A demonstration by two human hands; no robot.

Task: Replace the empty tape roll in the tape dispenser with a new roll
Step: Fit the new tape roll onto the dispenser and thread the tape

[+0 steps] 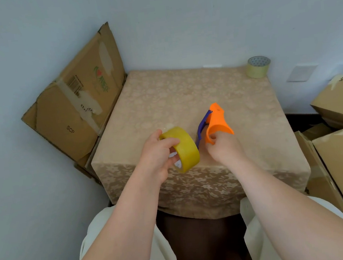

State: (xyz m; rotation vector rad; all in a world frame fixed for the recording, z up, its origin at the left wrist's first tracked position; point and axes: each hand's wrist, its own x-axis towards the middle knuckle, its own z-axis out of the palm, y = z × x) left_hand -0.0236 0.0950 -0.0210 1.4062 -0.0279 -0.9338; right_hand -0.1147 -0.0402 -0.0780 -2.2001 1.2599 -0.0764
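Note:
A full yellow tape roll (183, 147) is held on edge by my left hand (158, 156), thumb over its rim and fingers through the core. Just to its right, my right hand (224, 147) grips an orange tape dispenser (217, 123) from below, with fingers inside its curved shell. A purple blade arm (202, 126) runs along the dispenser's left side. Both things hover above the near part of the table (184, 99), a hand's width apart. A thin, pale, nearly used-up roll (258, 67) stands at the table's far right corner.
The table carries a beige flowered cloth and stands against a pale wall. Flattened cardboard (76, 105) leans on the wall at the left. Stacked cardboard boxes (342, 134) crowd the floor at the right. My knees in light trousers sit below the table's front edge.

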